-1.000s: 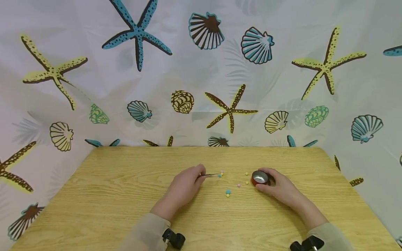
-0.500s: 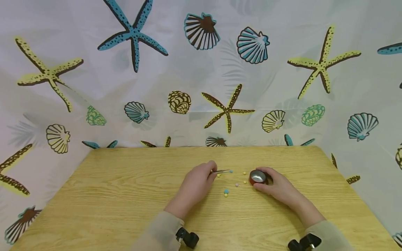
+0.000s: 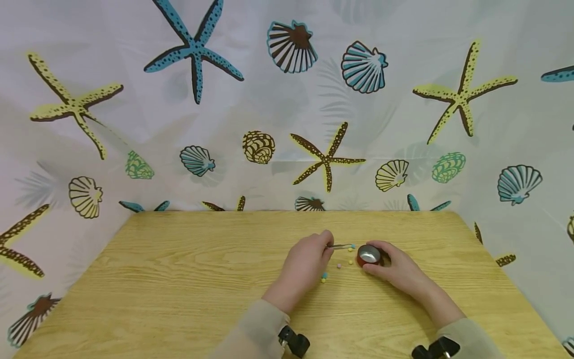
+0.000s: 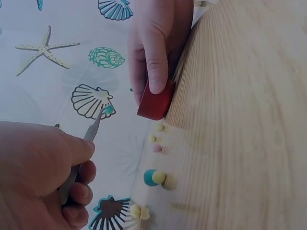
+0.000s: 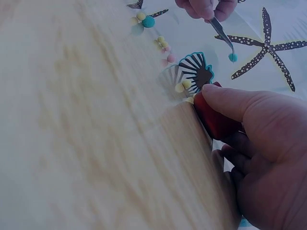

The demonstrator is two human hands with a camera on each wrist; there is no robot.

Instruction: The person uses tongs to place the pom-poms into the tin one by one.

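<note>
My left hand (image 3: 306, 263) pinches a pair of bent-tip metal tweezers (image 4: 94, 125) between thumb and fingers. Held at their tips is a small blue bead (image 5: 233, 57), raised above the table just left of a small red round tin (image 4: 157, 101). The tin stands upright with its silvery inside facing up. Thumb and fingers of my right hand (image 3: 396, 264) grip it from the right side. Scattered left of the tin lie small beads: yellow ones (image 3: 351, 263), a pink one (image 3: 339, 266), and a blue one (image 3: 325, 275) beside a yellow one (image 3: 323, 280).
All of this is on a wooden table (image 3: 179, 269). A pale cloth (image 3: 269, 109) printed with starfish and shells hangs behind the table and along both sides. A black wrist mount (image 3: 293, 341) sits at the left sleeve.
My left hand has moved right with the tweezers, lifting the blue bead from the left group of beads and bringing it near the tin. My right hand stays on the tin.
</note>
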